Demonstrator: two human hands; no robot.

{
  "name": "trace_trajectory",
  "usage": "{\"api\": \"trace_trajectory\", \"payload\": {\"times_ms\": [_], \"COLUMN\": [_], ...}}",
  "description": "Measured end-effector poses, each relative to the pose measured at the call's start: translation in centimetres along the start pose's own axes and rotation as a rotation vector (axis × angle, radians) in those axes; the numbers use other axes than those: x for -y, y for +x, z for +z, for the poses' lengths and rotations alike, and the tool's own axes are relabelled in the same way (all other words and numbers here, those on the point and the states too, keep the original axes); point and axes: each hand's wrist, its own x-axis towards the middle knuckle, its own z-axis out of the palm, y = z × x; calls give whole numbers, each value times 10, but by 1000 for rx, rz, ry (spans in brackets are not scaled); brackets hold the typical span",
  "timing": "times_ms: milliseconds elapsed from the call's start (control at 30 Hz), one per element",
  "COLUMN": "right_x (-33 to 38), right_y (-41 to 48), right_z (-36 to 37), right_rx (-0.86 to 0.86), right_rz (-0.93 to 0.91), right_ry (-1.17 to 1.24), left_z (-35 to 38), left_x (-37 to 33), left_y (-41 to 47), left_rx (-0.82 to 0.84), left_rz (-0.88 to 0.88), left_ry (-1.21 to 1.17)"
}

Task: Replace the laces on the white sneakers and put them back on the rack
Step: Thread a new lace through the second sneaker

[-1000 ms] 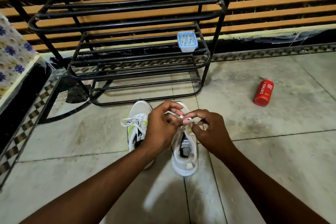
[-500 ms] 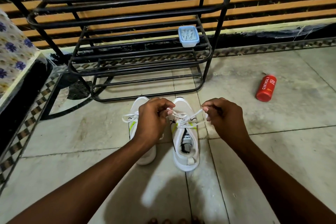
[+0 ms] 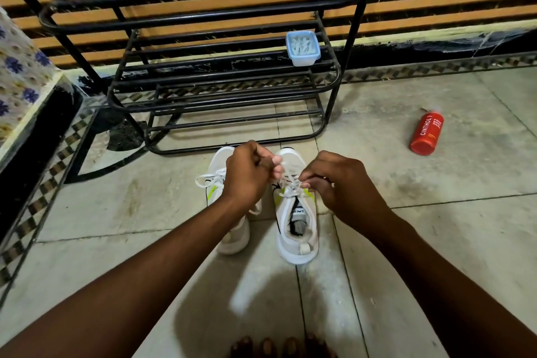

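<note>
Two white sneakers with yellow-green accents stand side by side on the tiled floor, toes toward the rack. The right sneaker (image 3: 296,229) has a white lace (image 3: 290,183) across its eyelets. My left hand (image 3: 247,174) pinches one strand of that lace above the shoe's toe. My right hand (image 3: 340,183) pinches the other strand at the shoe's right side. The left sneaker (image 3: 232,238) is partly hidden under my left wrist, and its tied lace loop (image 3: 207,179) shows at its left. The black metal shoe rack (image 3: 220,73) stands just beyond the shoes.
A small blue-rimmed plastic box (image 3: 302,48) sits on the rack's middle shelf at the right. A red bottle (image 3: 426,133) lies on the floor to the right. A floral-covered ledge (image 3: 20,81) borders the left. My toes (image 3: 279,347) show at the bottom edge.
My hands drew apart, pulling the lace strands outward, then came closer together again over the right sneaker. The camera tilted down, bringing my toes into view.
</note>
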Motion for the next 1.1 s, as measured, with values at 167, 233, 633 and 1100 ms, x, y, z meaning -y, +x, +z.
{"api": "trace_trajectory", "payload": {"times_ms": [167,233,633,1100], "right_x": [12,9,-12,-9], "right_y": [6,5,0,-2], "right_z": [9,10,-1,-5], "right_rx": [33,26,-53,-32], "right_rz": [-103,-75,25,47], "right_ry": [-107,-130,-123,-107], "left_z": [11,11,2,-10], "left_x": [-8,-6,-9,-7], "left_y": [3,5,8,13], "left_rx": [131,137,22,15], "left_rz": [-21,66,184,285], "left_ry": [-75,37,388,587]}}
